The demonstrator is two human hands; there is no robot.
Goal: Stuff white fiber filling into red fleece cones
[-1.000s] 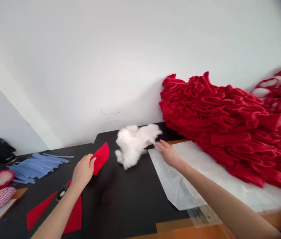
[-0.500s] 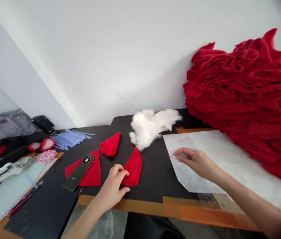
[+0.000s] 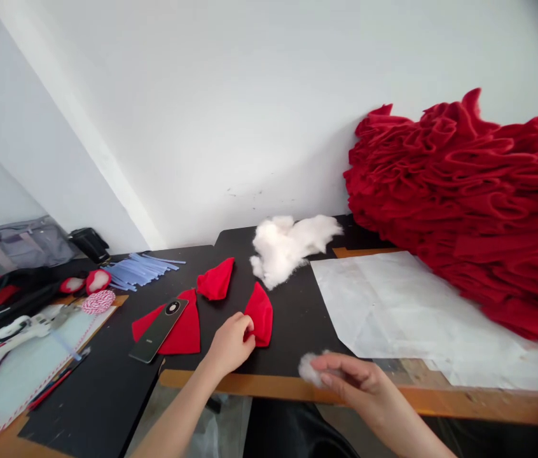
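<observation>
At the table (image 3: 292, 318), left hand (image 3: 231, 343) pinches pointed red cloth (image 3: 260, 315), right hand (image 3: 362, 381) wispy fluff (image 3: 309, 370).

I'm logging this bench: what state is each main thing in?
Near red fabric cone, held low by the left hand
Small white fibre tuft, pinched by the right hand
Fluffy white fibre heap, loose
Far red fabric cone, untouched
Dark rectangular phone, camera side up
Thin blue strips, loosely piled
Red-and-white twine ball, wound, one strand trailing
Whitish thin sheet, spread out
Large red fabric pile, heaped high
</observation>
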